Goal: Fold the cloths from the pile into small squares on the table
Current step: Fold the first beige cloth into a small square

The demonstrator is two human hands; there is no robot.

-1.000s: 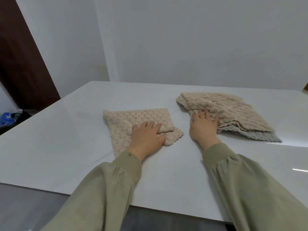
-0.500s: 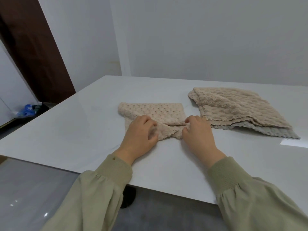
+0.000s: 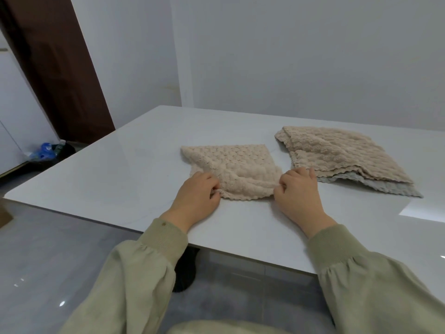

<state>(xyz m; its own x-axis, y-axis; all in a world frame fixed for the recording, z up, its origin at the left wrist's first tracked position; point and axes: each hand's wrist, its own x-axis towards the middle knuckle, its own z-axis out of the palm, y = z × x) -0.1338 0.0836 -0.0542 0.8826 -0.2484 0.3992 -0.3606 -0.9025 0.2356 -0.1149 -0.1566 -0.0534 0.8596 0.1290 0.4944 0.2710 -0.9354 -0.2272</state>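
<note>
At far left, a dark bag of blue bottles (image 3: 45,150) is sitting on the floor beside the white table (image 3: 115,179), where a person in olive sleeves is folding cloths. The left hand (image 3: 196,192) is pinching the near left corner of a beige textured cloth (image 3: 231,162), its fingers curling over the bunched edge. The cloth is lying mid-table and reaching away from the person beyond both sets of knuckles. Its near edge is running left to right between the two hands. The right hand (image 3: 299,192) is gripping the near right corner in the same curled pinch. With each hand sitting at its own corner, equally near, the coming fold is probably calling for both to lift that edge together and carry it forward onto the far edge. Just beside the right hand, too close to tell whether they are touching, the pile (image 3: 342,153) of unfolded cloths is waiting, a grey-green one showing at the bottom.
</note>
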